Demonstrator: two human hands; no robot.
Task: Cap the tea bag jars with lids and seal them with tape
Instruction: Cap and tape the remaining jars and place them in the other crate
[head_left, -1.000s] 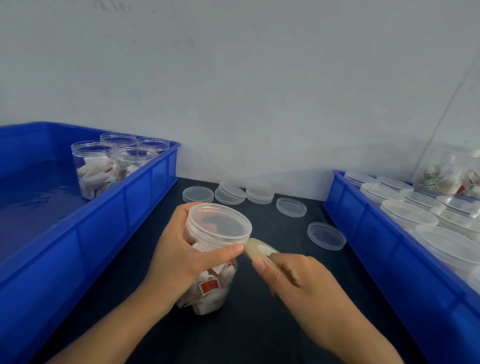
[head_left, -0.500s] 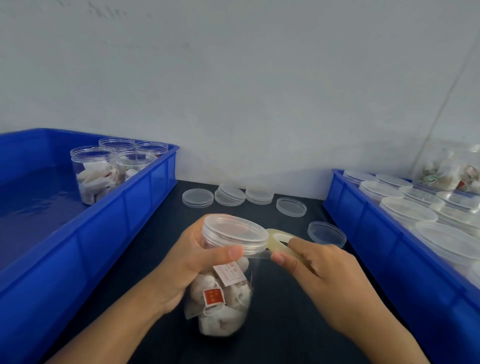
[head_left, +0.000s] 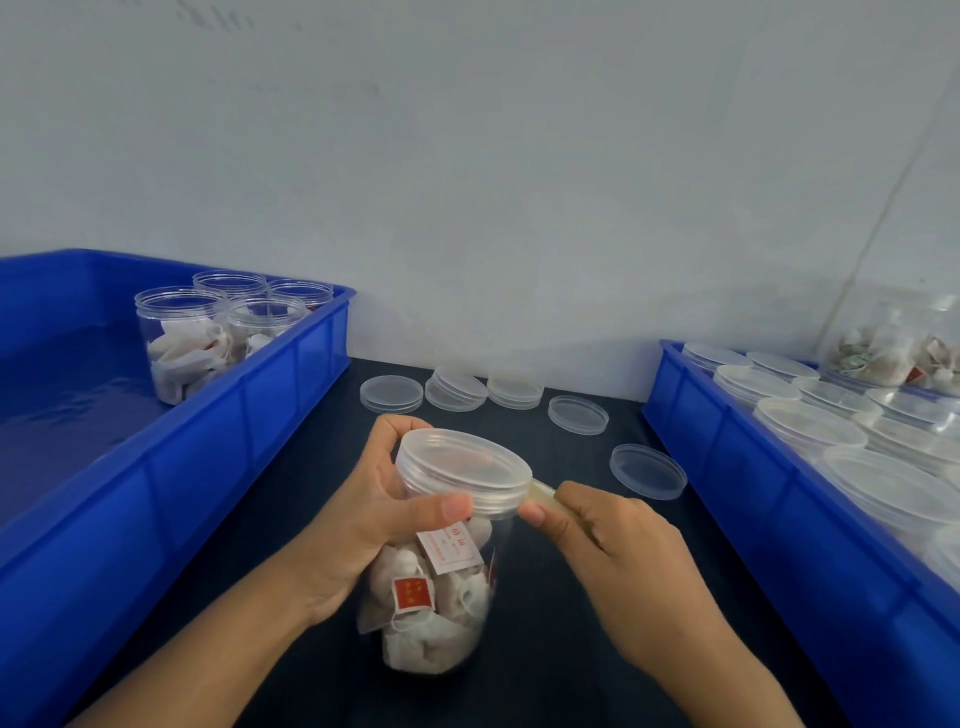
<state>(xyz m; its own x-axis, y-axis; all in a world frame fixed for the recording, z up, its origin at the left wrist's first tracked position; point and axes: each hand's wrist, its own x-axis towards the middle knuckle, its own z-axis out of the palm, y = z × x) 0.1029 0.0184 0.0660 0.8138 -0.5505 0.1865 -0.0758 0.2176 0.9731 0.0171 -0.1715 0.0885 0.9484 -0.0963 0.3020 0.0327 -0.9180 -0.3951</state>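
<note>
A clear jar (head_left: 441, 613) full of tea bags is tilted above the black table, with a translucent lid (head_left: 462, 470) on its mouth. My left hand (head_left: 363, 514) grips the jar just under the lid, thumb across the front. My right hand (head_left: 602, 551) pinches a small roll of clear tape (head_left: 545, 493) held against the lid's right rim. Most of the roll is hidden by my fingers.
Several loose lids (head_left: 457, 392) lie on the table near the wall. A blue bin (head_left: 197, 441) at left holds several open jars (head_left: 182, 343) of tea bags. Another blue bin (head_left: 737, 467) at right holds several lidded jars (head_left: 810, 426).
The jar has tipped so its lid faces more to the right. My right hand has brought the tape roll closer against the lid's rim.
</note>
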